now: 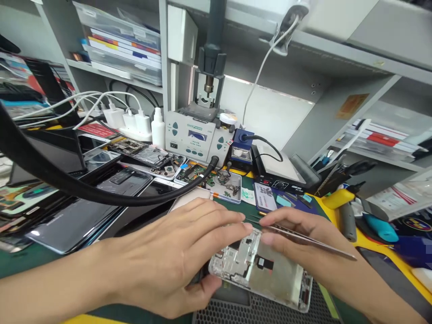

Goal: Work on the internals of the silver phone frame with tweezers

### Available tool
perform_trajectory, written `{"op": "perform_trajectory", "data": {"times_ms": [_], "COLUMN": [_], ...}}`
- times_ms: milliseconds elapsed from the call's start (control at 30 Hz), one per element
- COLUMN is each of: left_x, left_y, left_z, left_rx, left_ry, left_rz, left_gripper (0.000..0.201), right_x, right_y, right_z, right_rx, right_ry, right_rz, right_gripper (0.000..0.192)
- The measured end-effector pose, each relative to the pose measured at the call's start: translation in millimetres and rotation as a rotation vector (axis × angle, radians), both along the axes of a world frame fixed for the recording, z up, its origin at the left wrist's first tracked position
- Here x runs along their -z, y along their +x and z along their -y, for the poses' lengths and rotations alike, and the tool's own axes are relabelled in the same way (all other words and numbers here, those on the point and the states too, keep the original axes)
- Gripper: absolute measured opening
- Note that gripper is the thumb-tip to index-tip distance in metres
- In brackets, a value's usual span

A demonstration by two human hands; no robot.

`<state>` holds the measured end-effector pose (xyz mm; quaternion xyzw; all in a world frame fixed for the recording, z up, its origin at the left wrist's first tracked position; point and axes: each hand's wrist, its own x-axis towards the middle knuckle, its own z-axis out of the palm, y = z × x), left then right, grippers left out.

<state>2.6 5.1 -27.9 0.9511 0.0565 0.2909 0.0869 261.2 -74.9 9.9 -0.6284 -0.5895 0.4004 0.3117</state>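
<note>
Phone frame (pixel 266 274), stripped open and silvery, lies low in the middle of my view on a dark perforated mat (pixel 236 312) at the near edge of the green tabletop (pixel 20 263), its inner side turned up with a black cutout showing among the metal ribs. My left hand (pixel 175 256) reaches in from the lower left, forearm flat across the tabletop, palm down, fingers spread and curled over the frame's upper left end; the thumb tucks under the near edge, so I am gripping that end to pin it. My right hand (pixel 300 238) comes in from the lower right, wrist angled toward the middle, fingers pinched around slim metal tweezers (pixel 303 238) whose long shaft runs back over my knuckles to the right; the tips meet the frame's top edge just beside my left fingertips. So the frame sits directly beneath and between both hands, touching the left one. Behind them stands a grey soldering station (pixel 195 137) with a small display; its lettering is too small for me to read. A white squeeze bottle (pixel 158 128) stands to its left, next to white chargers (pixel 130 120). A thick black hose (pixel 84 191) sweeps across the left side above several dark phones (pixel 77 218) lying flat. A yellow-handled tool (pixel 339 198) rests to the right.
</note>
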Motion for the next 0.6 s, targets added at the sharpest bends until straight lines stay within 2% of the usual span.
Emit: {"op": "perform_trajectory", "data": {"times_ms": [67,167,233,300,367,433,500,600], "left_x": [2.6,4.8,1.9,-5.0,-13.8,-21.1,-24.6,-23.6], "left_y": [0,0,0,4,13,25,39,54], "left_z": [-1,-3,-2,0,1,3,3,3], "left_rx": [-0.015,-0.088,-0.183,-0.244,-0.207,-0.124,-0.075,-0.043], "left_ry": [0.018,-0.044,-0.278,-0.684,-1.118,-1.416,-1.528,-1.520], "left_rz": [0.018,0.076,0.133,0.214,0.277,0.275,0.247,0.256], "left_gripper": [0.066,0.070,0.076,0.075,0.066,0.053,0.038,0.026], "right_x": [-1.1,2.0,4.4,5.7,6.5,8.7,13.1,21.4], "right_y": [3,7,7,4,-1,-7,-10,-12], "right_z": [-1,-4,-5,-6,-5,-3,0,5], "right_rx": [-0.002,0.125,0.276,0.406,0.468,0.480,0.471,0.468], "right_ry": [-0.020,-0.010,0.014,0.048,0.084,0.122,0.143,0.152], "right_rz": [-0.066,-0.142,-0.249,-0.400,-0.522,-0.588,-0.620,-0.609], "right_gripper": [0.021,0.027,0.036,0.044,0.047,0.046,0.045,0.042]}}
